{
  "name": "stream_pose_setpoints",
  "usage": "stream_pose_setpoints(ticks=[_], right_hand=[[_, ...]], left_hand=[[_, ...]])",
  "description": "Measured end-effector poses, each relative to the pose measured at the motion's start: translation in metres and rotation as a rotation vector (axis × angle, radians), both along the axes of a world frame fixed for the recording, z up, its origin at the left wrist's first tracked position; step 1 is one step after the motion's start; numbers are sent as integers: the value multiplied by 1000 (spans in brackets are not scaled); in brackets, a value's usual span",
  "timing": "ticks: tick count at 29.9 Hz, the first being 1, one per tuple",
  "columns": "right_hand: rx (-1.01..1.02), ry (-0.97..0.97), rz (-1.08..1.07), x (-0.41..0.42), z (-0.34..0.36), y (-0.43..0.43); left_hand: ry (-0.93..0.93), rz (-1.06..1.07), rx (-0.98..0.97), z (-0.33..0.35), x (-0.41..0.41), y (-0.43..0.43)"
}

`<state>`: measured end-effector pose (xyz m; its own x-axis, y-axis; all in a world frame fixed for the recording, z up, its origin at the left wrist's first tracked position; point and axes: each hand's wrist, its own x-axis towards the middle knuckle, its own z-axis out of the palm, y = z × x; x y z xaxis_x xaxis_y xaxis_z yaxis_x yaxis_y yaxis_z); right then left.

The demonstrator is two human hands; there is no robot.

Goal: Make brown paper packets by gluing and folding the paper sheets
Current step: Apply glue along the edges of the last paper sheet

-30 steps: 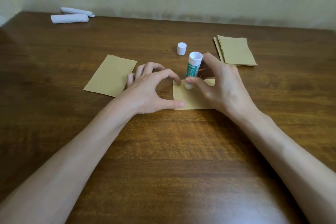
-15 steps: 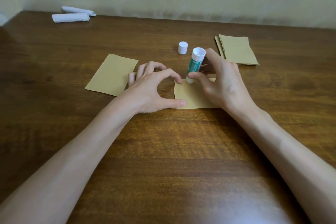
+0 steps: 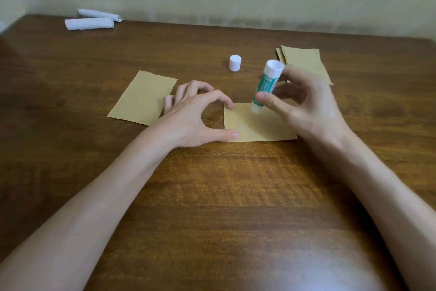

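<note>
Gluing seems under way: right hand (image 3: 306,106) grips the glue stick (image 3: 265,87), tip at the far edge of the sheet (image 3: 254,125); left hand (image 3: 191,120) pins it flat with thumb and forefinger. Next calls for a steady swipe.

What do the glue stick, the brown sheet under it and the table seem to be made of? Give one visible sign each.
The glue stick is probably plastic: a smooth white tube with a green printed label. The brown sheet looks like thin matte paper, lying flat with straight cut edges. The table is wood or wood-look veneer, glossy, with grain streaks and a glare patch.
</note>
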<state>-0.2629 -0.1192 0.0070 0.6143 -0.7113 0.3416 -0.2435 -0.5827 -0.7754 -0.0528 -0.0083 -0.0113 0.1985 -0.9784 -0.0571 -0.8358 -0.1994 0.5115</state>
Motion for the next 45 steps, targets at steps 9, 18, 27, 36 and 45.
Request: stream_pose_setpoints(ticks=[9,18,27,36,45], right_hand=[[-60,221,200,-6,2,-6],[-60,149,24,-2,-3,0],[-85,241,81,-3,1,-7],[-135,195,-8,0,-3,-2],[-141,150,-169,15,-10,-2]], left_hand=[[-10,1,-2,0,0,-1],[-8,-5,1,1,1,0],[-5,-4,14,1,0,0],[-5,-1,13,1,0,0],[-10,-4,13,2,-1,0]])
